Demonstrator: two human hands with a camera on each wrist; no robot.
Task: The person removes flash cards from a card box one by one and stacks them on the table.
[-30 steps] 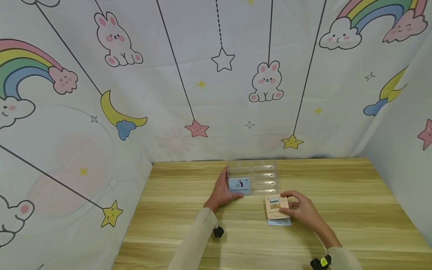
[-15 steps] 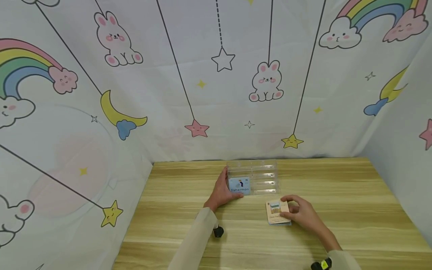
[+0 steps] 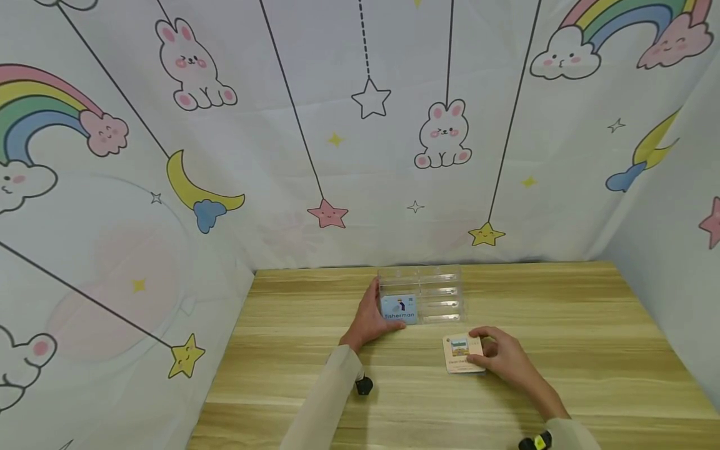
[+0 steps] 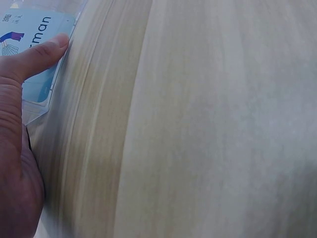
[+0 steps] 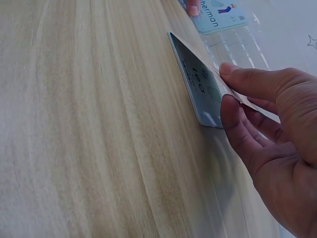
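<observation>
My left hand (image 3: 371, 322) grips the left side of a clear plastic case (image 3: 441, 299), its thumb over the front edge. A light-blue card (image 3: 399, 307) printed "fisherman" sits in the case's front left part. To the right and nearer me, my right hand (image 3: 503, 356) pinches a cream picture card (image 3: 457, 353) between thumb and fingers. In the right wrist view that card slants above a pale-blue card (image 5: 195, 99) lying on the table, their edges meeting at the far left corner. From the head view the cream card covers nearly all of the blue one.
The case's right half shows several slots. Both items are on a wood-grain table (image 3: 270, 375). Behind it hangs a white cloth (image 3: 360, 162) printed with rabbits, stars and rainbows. More cloth closes in the left and right sides.
The cream card has come down toward me over the pale-blue card, hiding the strip that showed below it. My right hand shifted slightly with it. The left hand and case stayed put.
</observation>
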